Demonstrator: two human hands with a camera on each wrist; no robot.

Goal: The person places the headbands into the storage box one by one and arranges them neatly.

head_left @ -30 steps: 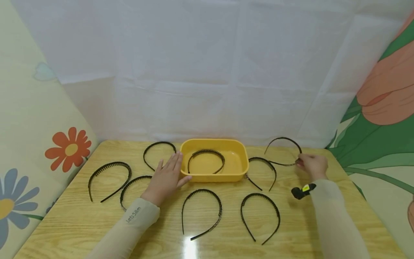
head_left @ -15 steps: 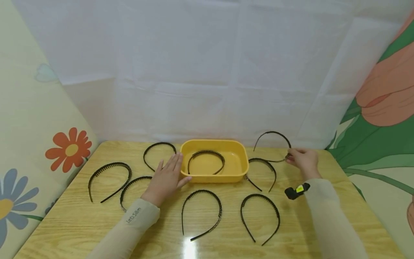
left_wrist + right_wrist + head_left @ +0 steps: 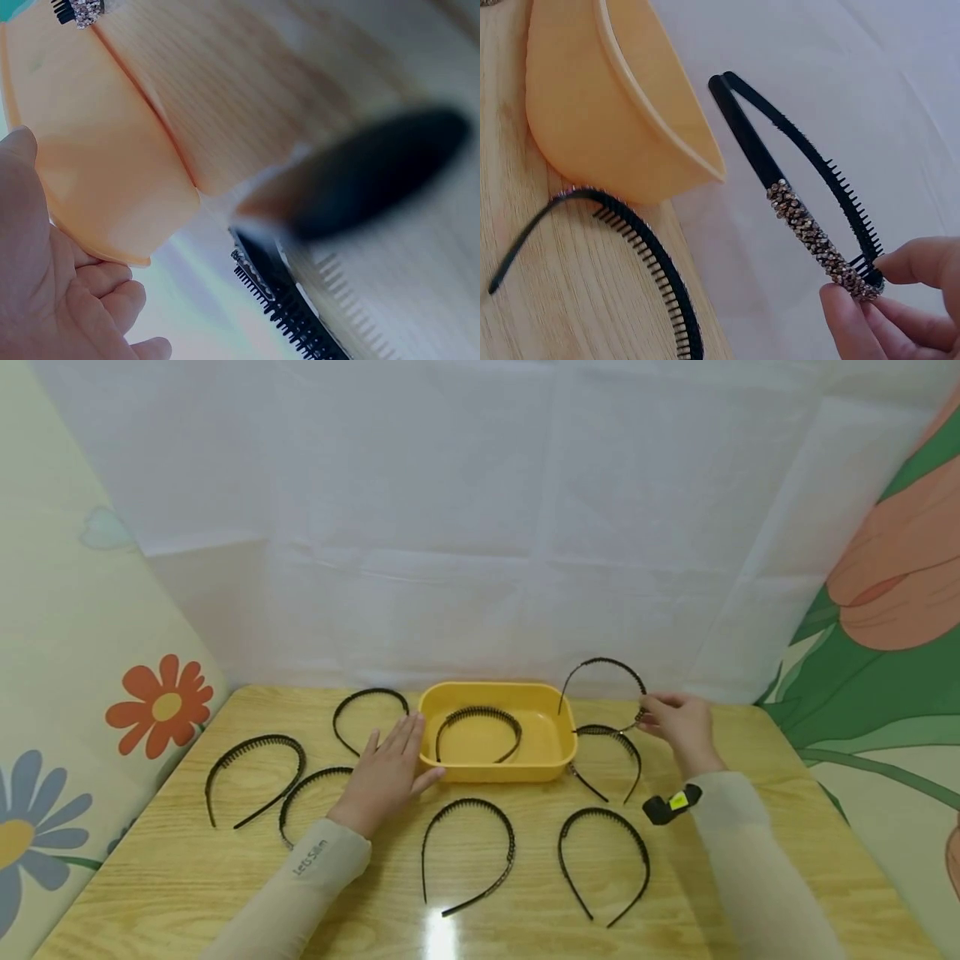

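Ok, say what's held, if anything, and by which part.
The right hand pinches a black toothed headband by its glittery section; the left hand merely touches the yellow bin.

Held headband (image 3: 810, 238) was black with a glittering bronze stretch; tub (image 3: 495, 772) was plain yellow. Surface (image 3: 532, 860) showed yellowish wood grain. Backdrop (image 3: 480, 527) was white; left wall (image 3: 52, 610) was cream, with a red flower (image 3: 142, 714) and blue flower (image 3: 48, 812). Left sleeve (image 3: 273, 902) was beige, dark-lettered.

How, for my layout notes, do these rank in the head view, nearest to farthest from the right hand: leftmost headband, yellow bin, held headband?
1. Held headband: pinched in the right hand.
2. Yellow bin: left of that hand.
3. Leftmost headband: far left.
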